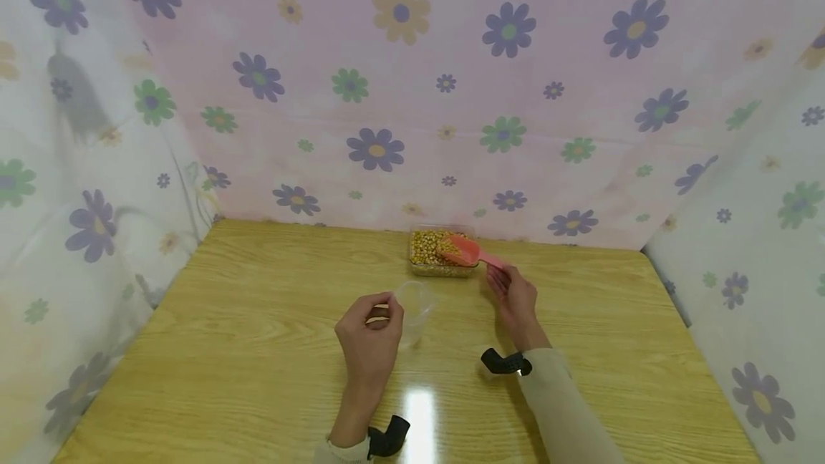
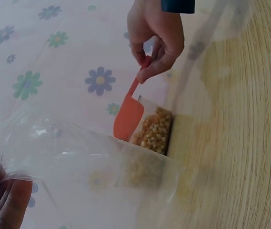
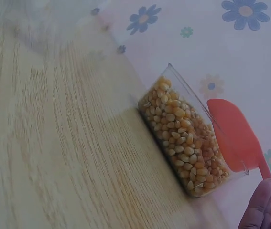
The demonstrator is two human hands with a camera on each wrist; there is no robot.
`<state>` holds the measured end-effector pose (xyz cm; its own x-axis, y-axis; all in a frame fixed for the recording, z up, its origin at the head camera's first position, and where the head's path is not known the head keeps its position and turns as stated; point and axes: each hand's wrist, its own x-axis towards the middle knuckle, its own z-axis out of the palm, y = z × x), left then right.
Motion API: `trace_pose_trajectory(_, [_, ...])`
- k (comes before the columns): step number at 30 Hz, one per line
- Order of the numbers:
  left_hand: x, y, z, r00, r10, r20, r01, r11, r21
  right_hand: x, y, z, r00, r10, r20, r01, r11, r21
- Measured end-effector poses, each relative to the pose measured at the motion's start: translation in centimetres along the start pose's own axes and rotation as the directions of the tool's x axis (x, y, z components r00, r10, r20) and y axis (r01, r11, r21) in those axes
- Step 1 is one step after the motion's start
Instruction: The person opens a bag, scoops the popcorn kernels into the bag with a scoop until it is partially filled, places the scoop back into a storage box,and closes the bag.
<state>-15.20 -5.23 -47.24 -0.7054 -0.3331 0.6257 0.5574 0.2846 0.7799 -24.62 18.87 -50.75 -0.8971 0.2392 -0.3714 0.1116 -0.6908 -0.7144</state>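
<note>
My right hand (image 1: pixel 515 301) pinches the handle of a red scoop (image 1: pixel 465 250). The scoop's bowl is over a clear rectangular container (image 1: pixel 445 272) filled with yellow corn kernels (image 1: pixel 425 245). In the right wrist view the scoop (image 3: pixel 235 136) overlaps the container's rim, above the kernels (image 3: pixel 180 138). Nearer to me and to the left, my left hand (image 1: pixel 374 331) pinches the edge of a clear plastic bag (image 1: pixel 414 306) between thumb and fingers. The left wrist view shows the bag (image 2: pixel 92 176) spread out in front of the container, its film partly covering the kernels.
The wood-grain table (image 1: pixel 271 349) reaches back to a pink, flower-printed cloth (image 1: pixel 445 113). White flower-printed cloth also hangs along the left (image 1: pixel 97 185) and right sides. The container stands close to the back edge of the table.
</note>
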Motion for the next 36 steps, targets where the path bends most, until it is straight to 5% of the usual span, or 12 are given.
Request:
trace_pose_trajectory(13, [0.0,0.2,-0.2,1.0,0.02,0.018,-0.02,1.0,0.003,-0.9,-0.2,-0.2,0.995,0.087,0.046,-0.089,0.995,0.035])
trace_pose_trajectory(36, [0.1,0.2,-0.3,1.0,0.016,-0.021,-0.016,1.0,0.012,-5.1,-1.0,0.3,0.99,0.075,0.121,-0.086,0.993,0.084])
